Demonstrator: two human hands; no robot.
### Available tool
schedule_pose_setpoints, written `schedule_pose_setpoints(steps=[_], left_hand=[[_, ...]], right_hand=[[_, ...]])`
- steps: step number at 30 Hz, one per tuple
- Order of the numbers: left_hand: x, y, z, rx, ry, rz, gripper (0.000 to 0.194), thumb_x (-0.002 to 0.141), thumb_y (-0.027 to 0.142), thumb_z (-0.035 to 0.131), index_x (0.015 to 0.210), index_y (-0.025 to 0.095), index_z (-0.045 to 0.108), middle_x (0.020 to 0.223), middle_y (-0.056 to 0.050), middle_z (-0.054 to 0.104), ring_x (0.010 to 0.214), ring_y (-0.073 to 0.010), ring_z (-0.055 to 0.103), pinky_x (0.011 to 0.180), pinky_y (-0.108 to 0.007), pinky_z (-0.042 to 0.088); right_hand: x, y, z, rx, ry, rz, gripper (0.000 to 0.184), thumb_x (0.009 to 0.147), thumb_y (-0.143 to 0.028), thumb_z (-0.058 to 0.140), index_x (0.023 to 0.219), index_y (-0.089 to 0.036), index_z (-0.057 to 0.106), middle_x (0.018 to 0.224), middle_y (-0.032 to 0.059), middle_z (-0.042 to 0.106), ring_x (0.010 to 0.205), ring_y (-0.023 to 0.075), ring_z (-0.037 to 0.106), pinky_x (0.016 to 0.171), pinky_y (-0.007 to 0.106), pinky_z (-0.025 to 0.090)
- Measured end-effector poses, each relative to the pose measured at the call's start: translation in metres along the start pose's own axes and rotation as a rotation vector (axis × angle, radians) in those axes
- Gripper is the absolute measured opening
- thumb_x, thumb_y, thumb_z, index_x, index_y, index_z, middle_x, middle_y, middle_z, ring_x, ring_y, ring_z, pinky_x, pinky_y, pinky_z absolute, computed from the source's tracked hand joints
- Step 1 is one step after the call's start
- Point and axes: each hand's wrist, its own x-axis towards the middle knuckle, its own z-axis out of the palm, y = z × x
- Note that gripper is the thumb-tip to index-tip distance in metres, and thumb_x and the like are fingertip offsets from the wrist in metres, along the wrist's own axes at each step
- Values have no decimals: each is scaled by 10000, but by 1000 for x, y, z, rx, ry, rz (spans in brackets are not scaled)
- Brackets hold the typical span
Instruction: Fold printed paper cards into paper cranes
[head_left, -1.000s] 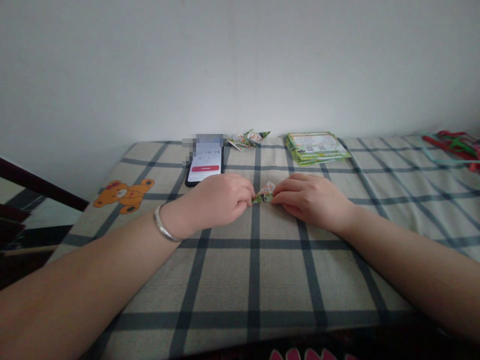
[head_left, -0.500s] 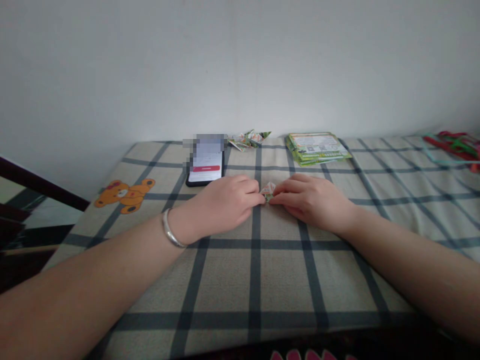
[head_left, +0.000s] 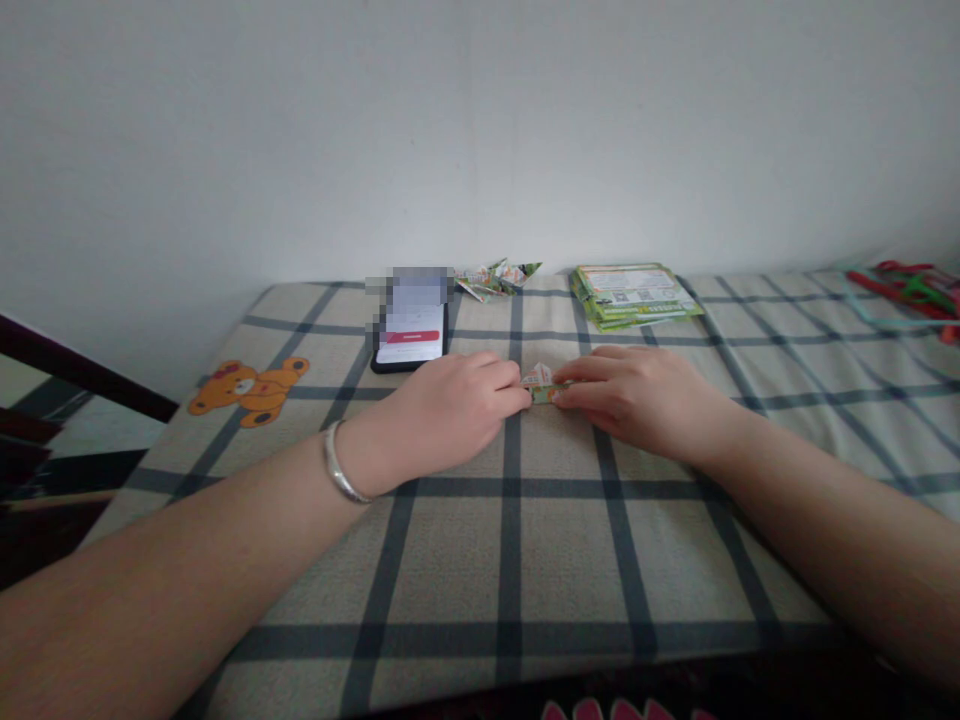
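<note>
A small folded piece of printed paper point(head_left: 541, 388), white, green and orange, lies on the checked tablecloth between my hands. My left hand point(head_left: 461, 405) grips its left end, fingers pressed together at the edge. At the other end my right hand point(head_left: 630, 400) holds the paper with its fingertips, thumb and index close to the fold. A pointed flap stands up behind a flat strip along the paper's near edge. The fingers cover both ends of the paper.
Behind my left hand lies a phone point(head_left: 412, 325) with its screen lit. Folded paper shapes point(head_left: 499, 278) sit by the wall, left of a stack of green printed sheets point(head_left: 637, 297). Red and green items point(head_left: 911, 290) lie far right. A bear figure point(head_left: 251, 390) is at left.
My right hand has slid a little to the right along the paper. More of the green strip on its near edge now shows. The left hand has hardly moved.
</note>
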Motion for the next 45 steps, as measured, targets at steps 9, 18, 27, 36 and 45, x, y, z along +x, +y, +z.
schedule_pose_setpoints(steps=[9, 18, 27, 36, 45], left_hand=[[1, 0, -2, 2, 4, -7, 216, 889, 122, 469, 1006, 170, 643, 948, -68, 615, 918, -226, 572, 797, -380, 515], [0, 0, -1, -1, 21, -13, 200, 882, 128, 486, 989, 167, 650, 940, -66, 609, 907, -225, 579, 782, -377, 525], [0, 0, 1, -28, 32, -19, 218, 883, 119, 466, 974, 158, 659, 935, -78, 618, 912, -220, 583, 786, -370, 523], [0, -1, 0, -69, 52, -15, 223, 862, 97, 469, 947, 150, 668, 935, -81, 635, 932, -219, 592, 821, -374, 532], [1, -1, 0, -125, 61, -17, 225, 859, 97, 465, 938, 153, 668, 942, -73, 646, 948, -212, 595, 853, -381, 532]], right_hand=[[-5, 5, -7, -11, -30, 9, 259, 872, -128, 539, 1011, -245, 724, 1113, 42, 703, 887, 200, 661, 712, 321, 480], [-12, 10, -12, -21, -58, 88, 221, 864, -165, 577, 974, -276, 733, 1085, -7, 725, 856, 186, 678, 670, 301, 458], [-15, 13, -13, -15, -49, 103, 224, 843, -140, 588, 938, -272, 742, 1052, -4, 730, 845, 175, 685, 658, 288, 452], [-16, 18, -18, 15, -94, 94, 211, 876, -166, 574, 925, -274, 749, 1013, -6, 738, 854, 169, 685, 685, 289, 459], [-19, 29, -16, 77, -99, 105, 235, 826, -129, 558, 864, -278, 736, 1064, -50, 730, 866, 146, 677, 702, 275, 447]])
